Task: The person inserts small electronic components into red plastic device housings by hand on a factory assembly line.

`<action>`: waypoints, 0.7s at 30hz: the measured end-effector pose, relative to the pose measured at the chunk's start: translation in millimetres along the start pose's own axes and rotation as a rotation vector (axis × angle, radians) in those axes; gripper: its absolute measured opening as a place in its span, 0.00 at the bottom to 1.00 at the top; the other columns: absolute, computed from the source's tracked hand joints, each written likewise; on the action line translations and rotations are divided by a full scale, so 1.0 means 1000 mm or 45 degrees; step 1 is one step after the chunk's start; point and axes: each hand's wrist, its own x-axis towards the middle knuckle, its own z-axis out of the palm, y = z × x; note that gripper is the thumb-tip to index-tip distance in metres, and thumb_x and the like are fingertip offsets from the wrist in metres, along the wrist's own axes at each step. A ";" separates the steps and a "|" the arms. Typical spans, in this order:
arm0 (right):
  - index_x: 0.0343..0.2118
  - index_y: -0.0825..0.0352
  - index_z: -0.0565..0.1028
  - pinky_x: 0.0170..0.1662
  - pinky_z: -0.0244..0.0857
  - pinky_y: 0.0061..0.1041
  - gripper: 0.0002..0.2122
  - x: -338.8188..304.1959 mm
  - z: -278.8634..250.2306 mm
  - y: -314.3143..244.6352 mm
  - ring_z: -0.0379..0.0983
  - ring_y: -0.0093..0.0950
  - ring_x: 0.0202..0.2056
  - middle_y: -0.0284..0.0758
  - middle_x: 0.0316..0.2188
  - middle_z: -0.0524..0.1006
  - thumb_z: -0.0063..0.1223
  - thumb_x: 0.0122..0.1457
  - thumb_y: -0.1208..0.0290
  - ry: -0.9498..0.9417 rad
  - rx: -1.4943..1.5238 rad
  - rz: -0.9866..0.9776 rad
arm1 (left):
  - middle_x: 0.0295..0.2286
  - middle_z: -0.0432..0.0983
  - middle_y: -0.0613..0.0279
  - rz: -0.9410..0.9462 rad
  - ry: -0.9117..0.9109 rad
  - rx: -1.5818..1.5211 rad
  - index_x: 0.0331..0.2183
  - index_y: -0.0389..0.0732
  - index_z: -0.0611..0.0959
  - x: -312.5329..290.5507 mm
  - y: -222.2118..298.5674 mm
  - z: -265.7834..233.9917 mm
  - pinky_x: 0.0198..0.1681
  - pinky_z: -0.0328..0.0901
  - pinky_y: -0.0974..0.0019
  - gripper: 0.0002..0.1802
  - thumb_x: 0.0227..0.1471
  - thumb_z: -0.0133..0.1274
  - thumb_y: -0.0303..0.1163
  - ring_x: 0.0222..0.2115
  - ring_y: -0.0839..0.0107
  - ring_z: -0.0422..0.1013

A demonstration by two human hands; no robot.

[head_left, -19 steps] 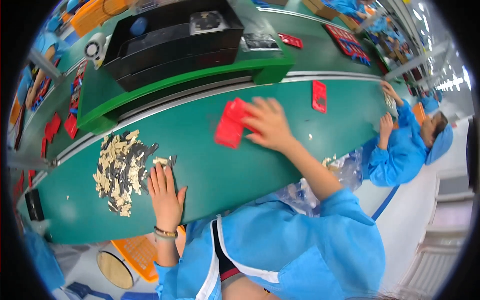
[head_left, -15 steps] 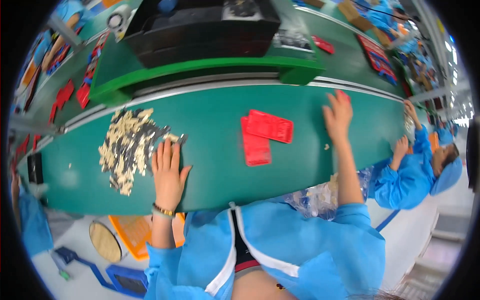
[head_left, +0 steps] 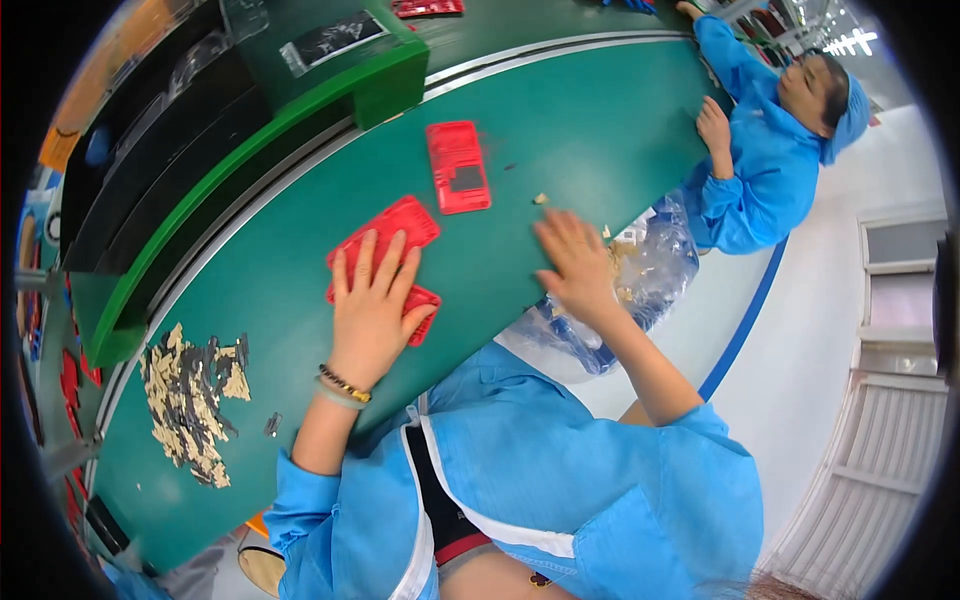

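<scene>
**Red plastic panels (head_left: 408, 221) partly covered by left hand (head_left: 370, 318)**

Two panels are overlapped on the green table (head_left: 285, 270), beneath the open, spread left hand. A third red panel (head_left: 454, 148) is laid beyond. The right hand (head_left: 582, 268) is held open near a clear plastic bag (head_left: 668, 265).
</scene>
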 end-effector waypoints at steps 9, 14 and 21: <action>0.58 0.59 0.64 0.63 0.44 0.45 0.26 0.037 -0.020 0.021 0.51 0.41 0.63 0.44 0.62 0.56 0.52 0.54 0.72 0.309 -0.073 -0.065 | 0.53 0.67 0.68 0.259 -0.010 -0.244 0.43 0.44 0.77 -0.030 -0.021 -0.011 0.62 0.42 0.42 0.21 0.43 0.50 0.23 0.60 0.57 0.53; 0.50 0.60 0.71 0.62 0.46 0.44 0.20 0.134 -0.012 -0.014 0.58 0.39 0.59 0.39 0.52 0.69 0.55 0.51 0.73 0.136 -0.163 -0.668 | 0.53 0.68 0.68 0.217 -0.029 -0.429 0.43 0.44 0.76 -0.042 -0.020 -0.003 0.63 0.42 0.42 0.24 0.39 0.51 0.19 0.60 0.59 0.55; 0.43 0.64 0.75 0.46 0.59 0.36 0.18 0.096 -0.001 -0.093 0.68 0.37 0.43 0.36 0.36 0.73 0.61 0.47 0.68 0.098 0.230 -0.210 | 0.44 0.74 0.59 -0.291 0.516 -0.317 0.41 0.42 0.78 -0.117 -0.040 -0.055 0.52 0.61 0.56 0.18 0.44 0.51 0.23 0.47 0.58 0.68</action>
